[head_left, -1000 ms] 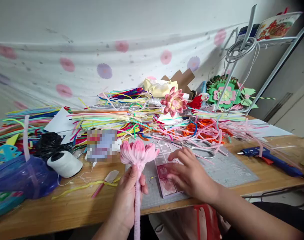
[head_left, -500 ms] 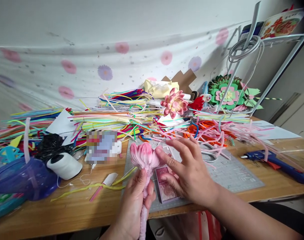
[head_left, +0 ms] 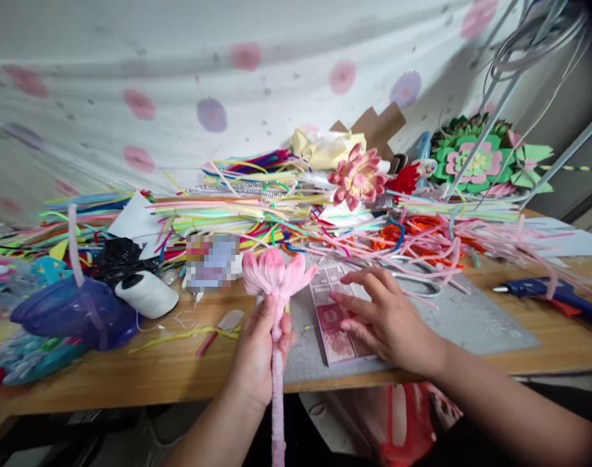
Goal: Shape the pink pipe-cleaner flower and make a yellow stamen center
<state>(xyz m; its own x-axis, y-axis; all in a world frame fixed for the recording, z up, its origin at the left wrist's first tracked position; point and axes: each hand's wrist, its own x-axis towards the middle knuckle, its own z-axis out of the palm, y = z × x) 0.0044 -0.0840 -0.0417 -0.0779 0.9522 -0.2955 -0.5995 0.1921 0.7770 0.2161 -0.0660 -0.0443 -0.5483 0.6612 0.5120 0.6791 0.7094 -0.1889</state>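
Observation:
A pink fuzzy flower [head_left: 279, 275] with a long wrapped stem stands upright in my left hand [head_left: 264, 344], whose fingers are closed around the stem just below the petals. My right hand [head_left: 380, 314] is over a palette [head_left: 331, 318] of pink and white compartments, its fingers spread and slightly bent, with nothing seen between them. The palette lies on a grey cutting mat [head_left: 490, 324]. Whether the fingertips touch the palette cannot be made out.
Bundles of coloured pipe cleaners [head_left: 218, 217] line the back. A blue glue gun [head_left: 568, 298] is at right, scissors [head_left: 417, 283] behind the right hand. White thread spool [head_left: 150, 295] and purple basket [head_left: 76, 314] stand left. A finished pink flower [head_left: 358, 176] is at the back.
My right hand has left the petals and is now over the palette, fingers spread. The flower has moved slightly left and up, with its right petal spreading outward. The view has shifted.

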